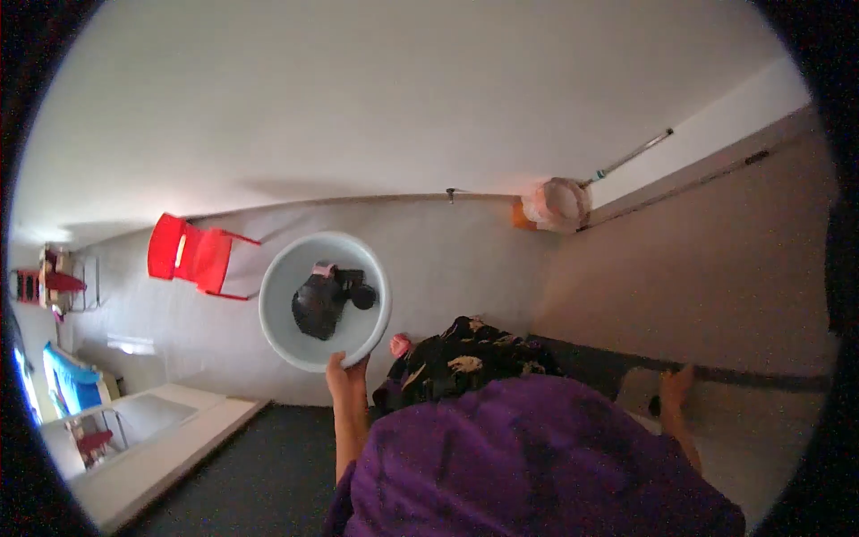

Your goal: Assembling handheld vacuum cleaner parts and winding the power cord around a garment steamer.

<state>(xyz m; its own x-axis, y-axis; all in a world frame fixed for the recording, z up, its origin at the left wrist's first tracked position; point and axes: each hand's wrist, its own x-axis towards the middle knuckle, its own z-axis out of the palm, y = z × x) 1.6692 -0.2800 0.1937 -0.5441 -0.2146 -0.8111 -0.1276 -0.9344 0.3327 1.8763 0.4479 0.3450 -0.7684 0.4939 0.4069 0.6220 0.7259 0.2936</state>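
Observation:
My left hand (pixel 351 365) grips the near rim of a round white basin (pixel 272 335), fingers wrapped round its edge. In the basin lies a dark bundle (pixel 320 306) that looks like cloth, with a small pink patch at its top; what exactly it is I cannot make out. Off to the right, my right hand (pixel 677 387) is at the edge of a pale panel (pixel 641 390), close to a small dark knob-like piece (pixel 655 405). Its fingers are dim and partly hidden, so whether it holds the panel is unclear.
A red chair (pixel 213 256) stands left of the basin. Near the wall's corner are a bin with a plastic liner (pixel 559 204) and a long pole (pixel 635 154). At lower left is a white ledge (pixel 170 447); more furniture (pixel 61 279) stands at the far left.

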